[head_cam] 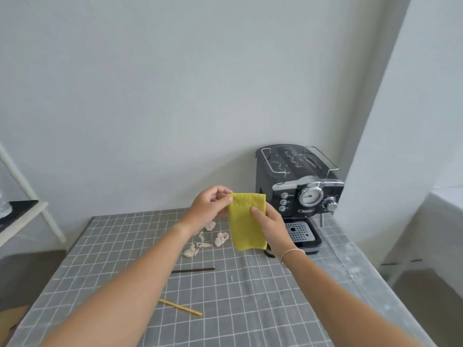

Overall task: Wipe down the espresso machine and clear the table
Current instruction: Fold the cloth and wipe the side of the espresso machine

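Both hands hold a yellow cloth (246, 221) up in the air above the surface (250, 309), just left of the espresso machine (300, 196). The left hand (209, 206) pinches the cloth's top left corner between thumb and fingers (226, 199), and the right hand (271, 225) grips its right edge, thumb on the front and the other fingers hidden behind. The cloth hangs folded and clear of everything below it.

The machine stands at the far right corner of the surface, against the wall, not yet touched by the cloth. On the checked covering lie several crumpled paper scraps (205, 240), a dark stick (193, 270) and a yellow stick (180, 307) (all still to be cleared).

Judging from here, the risks are small but real. A wipe that drags across the front could catch the round gauge (310, 196) or turn the knob (330, 203) beside it. The thin wire rails on top could snag a loose fold. A hard push could slide the machine on the covering, or rumple the covering and scatter the scraps towards the edge.
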